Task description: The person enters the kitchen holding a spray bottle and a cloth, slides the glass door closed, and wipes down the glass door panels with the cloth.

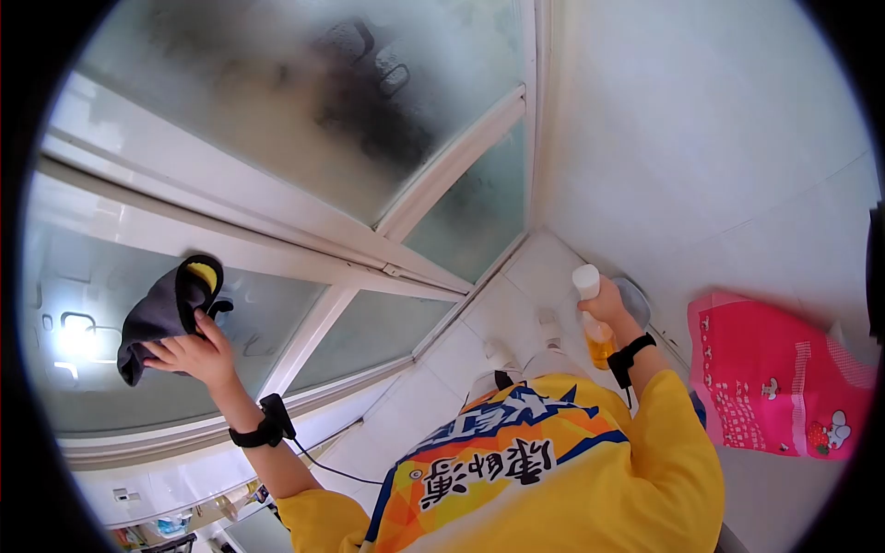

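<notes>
My left hand [198, 353] presses a dark grey cloth [161, 318] with a yellow underside against the frosted glass panel [267, 313] on the left. The thumb and fingers lie over the cloth's lower edge, and part of the cloth is folded over. My right hand [604, 302] is wrapped round the neck of a spray bottle [599, 350] with a white head and orange liquid inside. It hangs upright in front of my right side, away from the glass. The grip hides the trigger area.
White door frames [304, 258] divide several glass panes, the upper one wet or fogged [369, 83]. A pink printed cover [774, 378] stands at the right by the white wall [701, 120]. A clear plastic container [634, 300] sits behind my right hand. Pale floor tiles [544, 267] lie below.
</notes>
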### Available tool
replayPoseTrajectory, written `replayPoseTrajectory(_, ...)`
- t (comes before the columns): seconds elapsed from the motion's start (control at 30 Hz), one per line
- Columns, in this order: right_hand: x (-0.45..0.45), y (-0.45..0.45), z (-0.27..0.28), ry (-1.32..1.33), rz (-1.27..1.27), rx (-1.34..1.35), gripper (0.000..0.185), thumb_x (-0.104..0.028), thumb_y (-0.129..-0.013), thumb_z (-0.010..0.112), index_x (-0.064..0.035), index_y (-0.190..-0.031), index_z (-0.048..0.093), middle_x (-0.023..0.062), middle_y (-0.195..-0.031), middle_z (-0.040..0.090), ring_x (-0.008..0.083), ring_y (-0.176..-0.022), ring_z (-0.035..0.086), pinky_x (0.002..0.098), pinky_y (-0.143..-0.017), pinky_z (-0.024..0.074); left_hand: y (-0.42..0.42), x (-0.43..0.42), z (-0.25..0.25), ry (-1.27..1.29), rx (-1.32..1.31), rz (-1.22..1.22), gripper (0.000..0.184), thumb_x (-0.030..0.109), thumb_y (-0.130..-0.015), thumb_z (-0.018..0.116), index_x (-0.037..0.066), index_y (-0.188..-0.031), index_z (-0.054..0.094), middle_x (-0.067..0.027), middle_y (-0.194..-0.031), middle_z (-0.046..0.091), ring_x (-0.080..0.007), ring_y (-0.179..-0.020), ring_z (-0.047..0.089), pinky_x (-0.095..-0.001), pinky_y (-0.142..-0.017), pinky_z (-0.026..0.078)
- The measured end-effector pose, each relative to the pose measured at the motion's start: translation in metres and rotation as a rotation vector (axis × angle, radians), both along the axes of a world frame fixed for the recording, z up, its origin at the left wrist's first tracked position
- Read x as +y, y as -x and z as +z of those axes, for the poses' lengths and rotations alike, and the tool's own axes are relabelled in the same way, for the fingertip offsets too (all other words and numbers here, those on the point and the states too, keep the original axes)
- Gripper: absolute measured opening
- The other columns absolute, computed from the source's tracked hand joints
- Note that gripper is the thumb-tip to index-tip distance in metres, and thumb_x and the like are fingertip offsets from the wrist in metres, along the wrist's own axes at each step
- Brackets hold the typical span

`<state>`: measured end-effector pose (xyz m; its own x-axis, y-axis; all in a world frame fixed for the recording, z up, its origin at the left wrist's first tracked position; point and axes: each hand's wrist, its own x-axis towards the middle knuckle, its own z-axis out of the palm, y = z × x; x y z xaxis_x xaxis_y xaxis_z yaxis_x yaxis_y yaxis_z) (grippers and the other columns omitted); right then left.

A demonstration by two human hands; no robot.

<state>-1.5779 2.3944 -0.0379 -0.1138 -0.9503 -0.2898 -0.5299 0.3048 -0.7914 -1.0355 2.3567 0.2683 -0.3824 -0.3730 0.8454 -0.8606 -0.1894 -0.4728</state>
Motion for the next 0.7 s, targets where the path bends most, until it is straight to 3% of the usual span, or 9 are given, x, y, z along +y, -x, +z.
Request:
replayPoseTrajectory(0.1, -0.001, 0.008, 0.003, -0.07, 0.098, 0.142, 0.043, -0.018, -0.051, 0.071, -0.0057, -0.09, 0.058, 0.0154, -0.087, 0.061, 0.0316, -0.084, 0.058, 0.036, -0.075, 0.0451, -0.006, 0.0, -0.002, 0.008, -0.026, 0.001, 0.049, 0.034, -0.086, 0.045, 0.0, -0.122, 0.043, -0.0164, -0.13, 0.039, -0.0407, -0.124, 0.025, -0.0564, -0.098, 0.003)
replayPoseTrajectory(0.27, 0.007, 0.02, 0.009, -0.142, 0.253, 0.103, 0.042, -0.019, -0.049, 0.072, -0.0057, -0.086, 0.059, 0.0153, -0.083, 0.061, 0.0327, -0.083, 0.057, 0.0361, -0.075, 0.0449, 0.0, -0.003, -0.009, 0.205, 0.14, -0.049, 0.053, 0.04, -0.082, 0.051, -0.001, -0.116, 0.046, -0.0243, -0.111, 0.049, -0.0437, -0.113, 0.036, -0.0735, -0.079, 0.0)
replayPoseTrajectory(0.3, 0.006, 0.023, 0.002, -0.15, 0.305, 0.064, 0.043, -0.018, -0.049, 0.073, -0.0059, -0.088, 0.059, 0.0151, -0.084, 0.061, 0.0325, -0.084, 0.057, 0.0363, -0.075, 0.0447, -0.002, 0.009, -0.003, 0.077, 0.152, 0.258, 0.049, 0.036, -0.082, 0.054, -0.004, -0.11, 0.047, -0.0251, -0.102, 0.051, -0.0418, -0.098, 0.046, -0.0663, -0.083, 0.022)
replayPoseTrajectory(0.37, 0.009, 0.03, -0.002, -0.143, 0.357, -0.004, 0.046, -0.018, -0.048, 0.073, -0.0064, -0.091, 0.058, 0.0154, -0.087, 0.061, 0.0324, -0.086, 0.057, 0.0366, -0.077, 0.0446, 0.007, 0.005, 0.004, 0.133, 0.561, -0.162, 0.048, 0.03, -0.08, 0.059, -0.01, -0.104, 0.045, -0.0212, -0.094, 0.052, -0.0355, -0.082, 0.051, -0.045, -0.08, 0.04)
replayPoseTrajectory(0.4, 0.009, 0.034, -0.003, -0.123, 0.36, -0.031, 0.047, -0.019, -0.049, 0.072, -0.0066, -0.092, 0.058, 0.0157, -0.089, 0.061, 0.0326, -0.087, 0.057, 0.0368, -0.077, 0.0446, 0.009, 0.004, 0.008, 0.211, 0.455, -0.073, 0.038, 0.021, -0.083, 0.057, -0.011, -0.1, 0.046, -0.0198, -0.096, 0.053, -0.0295, -0.079, 0.051, -0.0333, -0.064, 0.045)
replayPoseTrajectory(0.53, -0.004, 0.054, -0.007, -0.023, 0.454, -0.106, 0.053, -0.019, -0.048, 0.073, -0.0067, -0.096, 0.056, 0.0159, -0.092, 0.06, 0.0325, -0.09, 0.056, 0.0371, -0.078, 0.0443, -0.031, 0.007, 0.007, 0.226, 0.789, -0.328, 0.021, 0.01, -0.086, 0.049, -0.01, -0.092, 0.052, -0.0157, -0.093, 0.057, -0.0228, -0.083, 0.054, -0.0333, -0.071, 0.044)
replayPoseTrajectory(0.57, -0.009, 0.058, -0.009, 0.002, 0.492, -0.123, 0.054, -0.019, -0.047, 0.073, -0.0067, -0.097, 0.055, 0.0159, -0.092, 0.06, 0.0325, -0.09, 0.056, 0.0372, -0.078, 0.0442, -0.053, 0.018, 0.007, 0.121, 0.282, 0.204, 0.019, 0.013, -0.087, 0.047, -0.003, -0.088, 0.057, -0.0098, -0.089, 0.058, -0.0201, -0.083, 0.054, -0.0333, -0.072, 0.043)
replayPoseTrajectory(0.6, -0.016, 0.061, -0.004, 0.033, 0.52, -0.121, 0.054, -0.019, -0.047, 0.074, -0.0067, -0.097, 0.055, 0.0157, -0.091, 0.06, 0.0325, -0.089, 0.056, 0.0369, -0.078, 0.0445, -0.045, 0.023, 0.015, 0.114, 0.206, 0.314, 0.02, 0.015, -0.086, 0.048, -0.002, -0.088, 0.058, -0.0105, -0.092, 0.057, -0.0212, -0.086, 0.053, -0.0345, -0.074, 0.042)
replayPoseTrajectory(0.7, -0.033, 0.068, 0.024, 0.05, 0.544, -0.148, 0.051, -0.018, -0.048, 0.074, -0.0065, -0.094, 0.056, 0.0145, -0.089, 0.06, 0.0312, -0.086, 0.057, 0.0361, -0.075, 0.0455, 0.011, 0.009, 0.029, 0.044, 0.43, 0.139, 0.022, 0.021, -0.082, 0.051, 0.002, -0.089, 0.058, -0.0124, -0.1, 0.054, -0.0244, -0.094, 0.049, -0.0383, -0.08, 0.038)
